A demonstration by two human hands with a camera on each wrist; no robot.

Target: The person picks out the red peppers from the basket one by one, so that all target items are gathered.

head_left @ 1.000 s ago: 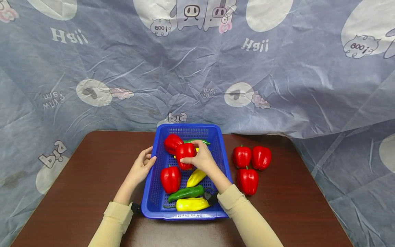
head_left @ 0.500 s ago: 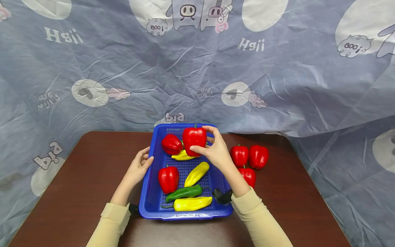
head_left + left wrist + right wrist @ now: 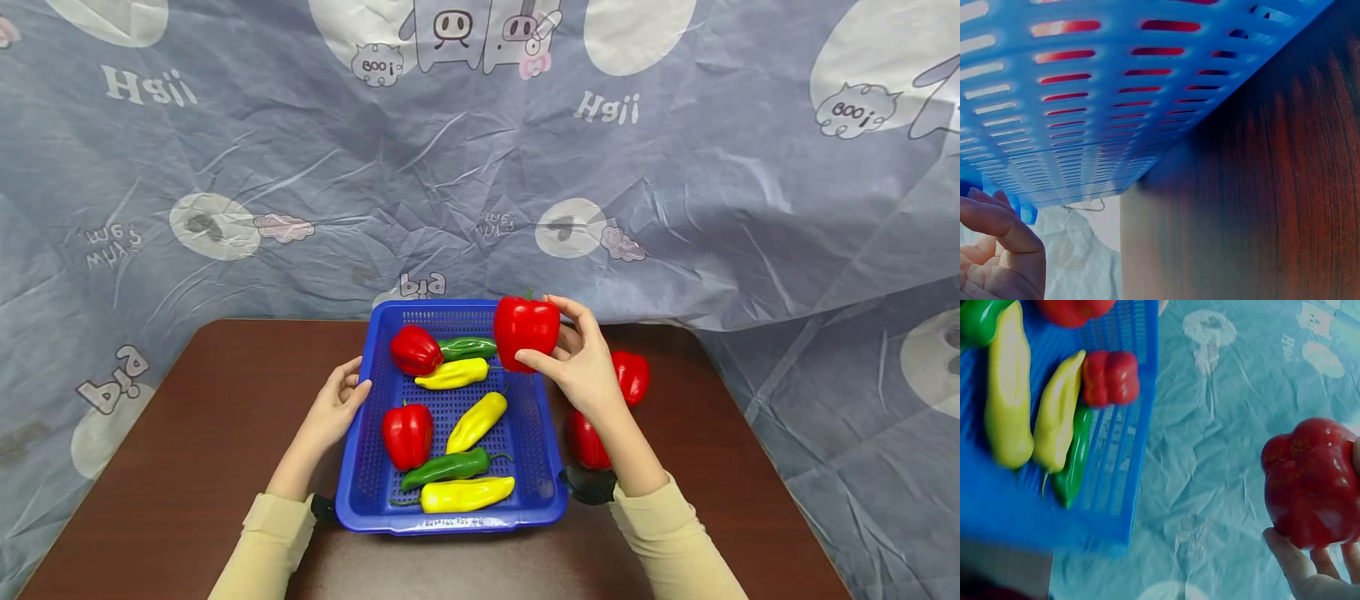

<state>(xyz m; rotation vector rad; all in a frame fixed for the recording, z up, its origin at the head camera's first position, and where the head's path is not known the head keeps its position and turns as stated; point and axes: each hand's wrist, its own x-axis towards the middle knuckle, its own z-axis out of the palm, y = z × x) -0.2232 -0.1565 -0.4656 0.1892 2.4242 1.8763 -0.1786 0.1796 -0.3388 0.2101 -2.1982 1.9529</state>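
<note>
Right grip (image 3: 588, 367) holds a red pepper (image 3: 525, 333); backdrop cloth (image 3: 420, 175) reads "BOO".

Head view: above the near side of the wooden tabletop (image 3: 217, 425), facing forward and down; widest and farthest back, with the whole blue plastic basket (image 3: 450, 523) in frame.
Left wrist view: low, close against the basket's slotted outer wall, looking along it toward the printed backdrop cloth (image 3: 1075, 244).
Right wrist view: near the held red bell pepper (image 3: 1313, 484), facing the cloth, frame tilted.
Shared, head and right wrist: that pepper, the basket's interior.
</note>
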